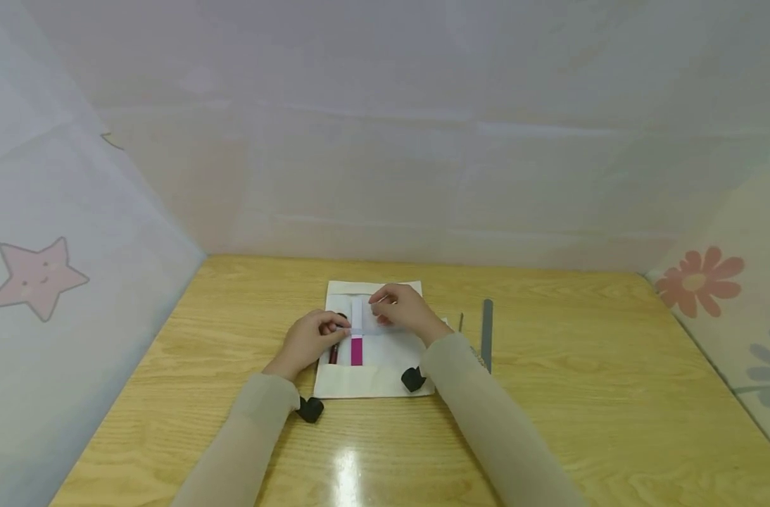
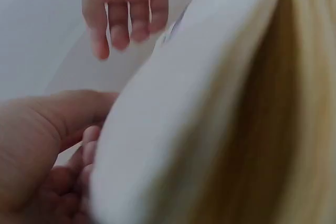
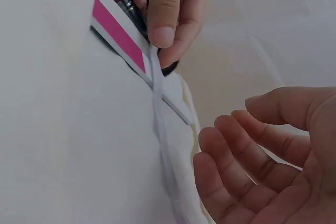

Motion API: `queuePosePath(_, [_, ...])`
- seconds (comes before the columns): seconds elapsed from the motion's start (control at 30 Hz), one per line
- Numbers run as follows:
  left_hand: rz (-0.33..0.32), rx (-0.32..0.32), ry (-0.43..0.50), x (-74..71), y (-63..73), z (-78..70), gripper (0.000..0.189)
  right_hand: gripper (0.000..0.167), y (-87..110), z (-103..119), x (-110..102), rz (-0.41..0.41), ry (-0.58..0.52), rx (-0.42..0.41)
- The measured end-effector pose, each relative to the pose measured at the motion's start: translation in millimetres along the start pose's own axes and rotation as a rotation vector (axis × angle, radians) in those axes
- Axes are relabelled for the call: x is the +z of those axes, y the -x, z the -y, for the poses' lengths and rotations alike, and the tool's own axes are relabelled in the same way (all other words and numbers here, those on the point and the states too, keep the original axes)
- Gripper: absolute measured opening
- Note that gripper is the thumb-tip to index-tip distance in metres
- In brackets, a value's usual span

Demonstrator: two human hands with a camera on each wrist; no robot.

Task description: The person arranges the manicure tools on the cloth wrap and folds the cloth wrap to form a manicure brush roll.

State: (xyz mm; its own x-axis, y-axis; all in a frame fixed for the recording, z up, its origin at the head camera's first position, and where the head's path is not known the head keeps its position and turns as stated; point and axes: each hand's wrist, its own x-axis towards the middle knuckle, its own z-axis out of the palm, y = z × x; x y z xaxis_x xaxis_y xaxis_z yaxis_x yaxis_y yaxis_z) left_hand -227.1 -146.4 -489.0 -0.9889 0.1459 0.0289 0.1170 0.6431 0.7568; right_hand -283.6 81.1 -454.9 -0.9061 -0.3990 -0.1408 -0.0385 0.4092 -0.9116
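A white cloth case [image 1: 372, 382] lies open on the table. Inside its left part are a brush with a dark red handle [image 1: 333, 354] and a flat white strip with a pink end [image 1: 356, 352], perhaps a nail file. My left hand [image 1: 305, 341] pinches the edge of a thin pale lavender band or flap [image 3: 158, 103] that crosses over both. In the right wrist view, the left thumb presses this edge near the brush's black bristles. My right hand [image 1: 402, 310] hovers over the case's upper part, its fingers loosely bent, touching nothing visible.
Right of the case, a grey nail file [image 1: 487, 327] lies on the wooden table [image 1: 581, 394], beside a thin metal tool [image 1: 461, 322] partly hidden by the right arm. Black wrist-worn devices [image 1: 310, 410] sit at both cuffs. Pale cloth walls enclose the table's back and sides.
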Motion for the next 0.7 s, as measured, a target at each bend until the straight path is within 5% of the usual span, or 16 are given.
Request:
queuePosePath(0.17, [0.074,0.000,0.045,-12.5,6.2,-16.0,0.014,0.021,27.0,5,-15,-0.062,0.056,-0.051])
queuePosePath(0.43, [0.067,0.182,-0.030,-10.6,7.9,-53.2,0.019,0.018,71.9,-5,-62,-0.156,0.161,-0.161])
queuePosePath(0.7, [0.064,0.091,-0.030,6.4,-0.7,-66.8,0.014,0.025,88.9,-22,-105,-0.269,0.245,-0.104])
